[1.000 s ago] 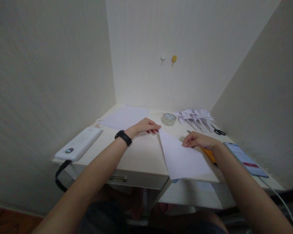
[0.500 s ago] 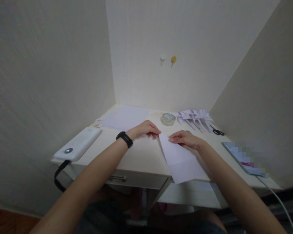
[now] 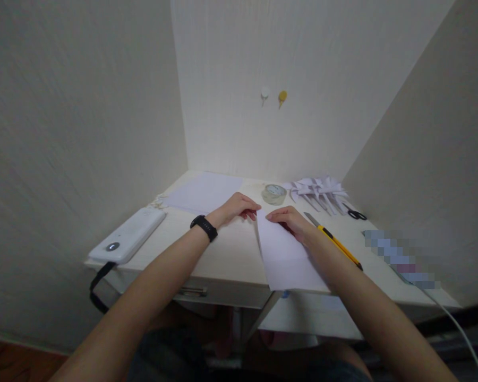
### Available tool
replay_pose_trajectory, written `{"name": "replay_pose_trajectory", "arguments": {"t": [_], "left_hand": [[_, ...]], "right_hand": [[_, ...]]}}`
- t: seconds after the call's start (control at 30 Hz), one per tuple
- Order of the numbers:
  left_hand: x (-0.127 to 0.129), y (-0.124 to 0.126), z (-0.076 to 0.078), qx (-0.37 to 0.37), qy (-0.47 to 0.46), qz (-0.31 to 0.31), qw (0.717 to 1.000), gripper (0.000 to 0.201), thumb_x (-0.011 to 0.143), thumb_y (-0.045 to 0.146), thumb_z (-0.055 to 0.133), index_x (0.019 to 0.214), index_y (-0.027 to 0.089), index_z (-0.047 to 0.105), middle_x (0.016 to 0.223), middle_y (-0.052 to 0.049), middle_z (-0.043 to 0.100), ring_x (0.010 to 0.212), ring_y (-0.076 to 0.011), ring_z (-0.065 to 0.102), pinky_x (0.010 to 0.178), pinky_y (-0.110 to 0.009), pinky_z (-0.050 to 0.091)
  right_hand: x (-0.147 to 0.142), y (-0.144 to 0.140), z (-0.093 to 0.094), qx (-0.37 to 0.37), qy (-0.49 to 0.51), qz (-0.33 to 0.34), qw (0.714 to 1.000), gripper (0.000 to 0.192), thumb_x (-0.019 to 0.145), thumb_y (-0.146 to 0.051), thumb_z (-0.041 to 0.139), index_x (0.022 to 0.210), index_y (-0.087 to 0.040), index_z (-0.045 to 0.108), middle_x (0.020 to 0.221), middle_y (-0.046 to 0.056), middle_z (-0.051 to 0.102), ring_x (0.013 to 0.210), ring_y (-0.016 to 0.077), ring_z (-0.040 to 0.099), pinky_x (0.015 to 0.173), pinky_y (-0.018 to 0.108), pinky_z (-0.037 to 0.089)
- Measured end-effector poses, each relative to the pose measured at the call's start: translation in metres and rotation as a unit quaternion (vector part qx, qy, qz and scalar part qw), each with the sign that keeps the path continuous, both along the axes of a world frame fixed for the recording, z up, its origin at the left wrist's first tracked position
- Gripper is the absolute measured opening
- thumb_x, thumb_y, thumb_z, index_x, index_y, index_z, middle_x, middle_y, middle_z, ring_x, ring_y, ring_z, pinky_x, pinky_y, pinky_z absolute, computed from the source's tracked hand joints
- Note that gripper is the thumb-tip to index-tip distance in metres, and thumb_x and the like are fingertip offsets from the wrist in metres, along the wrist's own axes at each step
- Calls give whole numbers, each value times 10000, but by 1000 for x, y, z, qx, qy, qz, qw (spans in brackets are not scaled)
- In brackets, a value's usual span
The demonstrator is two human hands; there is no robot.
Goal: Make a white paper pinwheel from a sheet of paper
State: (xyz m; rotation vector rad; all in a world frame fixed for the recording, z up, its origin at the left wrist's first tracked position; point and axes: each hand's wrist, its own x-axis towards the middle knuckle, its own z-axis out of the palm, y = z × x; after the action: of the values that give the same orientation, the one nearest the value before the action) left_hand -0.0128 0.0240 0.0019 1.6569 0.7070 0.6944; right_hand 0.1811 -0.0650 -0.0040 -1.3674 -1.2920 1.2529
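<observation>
left grip (image 3: 241,206) pinches paper (image 3: 284,260) reaching the desk's front edge (image 3: 227,284)

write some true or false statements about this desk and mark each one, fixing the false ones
1. The left hand and the right hand both touch a sheet of paper. True.
2. A knife, tape and scissors lie on the desk. True.
3. The right hand is holding the knife. False: the knife lies on the desk.
4. The scissors are left of the tape. False: they are to its right.
5. A white hook and a yellow hook are on the wall. True.
</observation>
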Motion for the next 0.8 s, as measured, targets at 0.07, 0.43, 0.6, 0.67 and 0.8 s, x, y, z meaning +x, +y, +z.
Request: {"name": "replay_pose_trajectory", "arguments": {"t": [0.07,0.43,0.6,0.67,0.8], "left_hand": [[-1,0,2,-22,-22,35,999,207,738,201,729,567,101,669,540,-60,652,469,-96,561,453,-210,352],[-12,17,3,-100,-105,126,981,124,696,101,737,602,78,660,544,-52,640,452,-97,576,491,-231,411],[-11,20,0,-114,-97,113,982,121,721,116,732,635,69,659,570,-61,656,469,-96,597,493,-218,413],[-10,19,-2,-105,-88,101,986,119,745,127,724,660,67,668,587,-64,665,484,-95,606,497,-212,413],[-12,21,-3,-89,-79,84,989,133,777,166,730,693,76,681,606,-62,672,510,-89,609,499,-204,408]], "right_hand": [[3,-4,1,-19,19,-6,1000,222,556,-297,825,699,-143,755,612,53,700,546,156,568,517,283,394],[51,-45,-1,-57,-3,37,998,207,526,-295,851,616,-137,752,633,68,711,573,143,601,567,268,455],[84,-58,4,-57,-59,54,995,212,567,-328,827,648,-139,774,618,70,710,554,138,606,605,269,505],[95,-60,6,-65,-85,81,991,232,584,-334,818,696,-134,787,653,82,732,588,156,643,637,277,527],[108,-64,11,-92,-126,123,980,305,611,-396,811,750,-126,794,723,113,759,661,202,698,683,313,556]]}}
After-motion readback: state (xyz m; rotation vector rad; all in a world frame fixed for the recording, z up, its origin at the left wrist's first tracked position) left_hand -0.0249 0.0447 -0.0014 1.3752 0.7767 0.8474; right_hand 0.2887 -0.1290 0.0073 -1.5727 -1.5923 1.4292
